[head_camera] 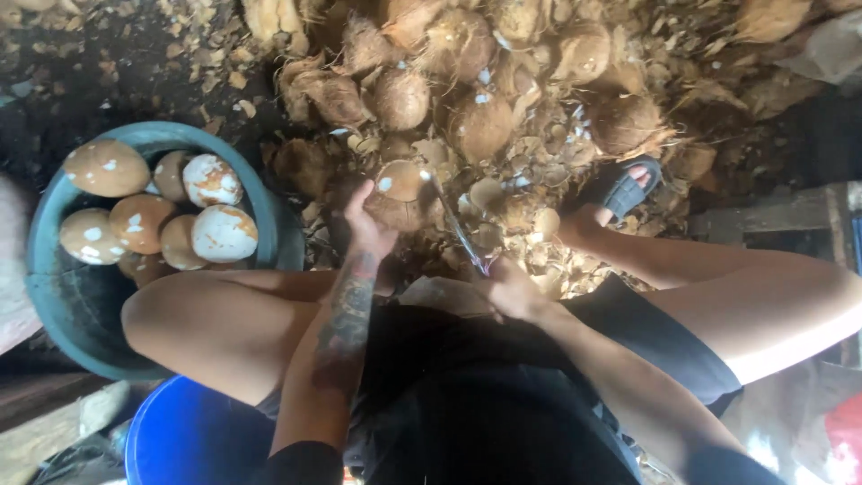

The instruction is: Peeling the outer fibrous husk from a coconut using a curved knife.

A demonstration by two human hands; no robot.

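Fingers [359, 202] of the left hand [368, 229] curl around the near side of a half-peeled coconut [400, 193], steadying it low between the knees so its pale cut face turns up toward the blade. Behind it spreads the biggest mass in view, a heap of brown husked coconuts [476, 81] and shell chips, piled within arm's reach. To the left stands a green tub [54, 269], close beside the left knee, holding peeled coconuts [220, 232] with white patches showing; its nearness suggests it serves as the drop spot for peeled ones. A blue bucket [189, 436] sits under the left thigh. The right foot in a dark sandal [621, 189] braces against the litter. The right hand [507, 287] is closed on the handle of a knife [460, 229], whose thin blade slants up to the coconut's right edge, angled as if for shaving shell.
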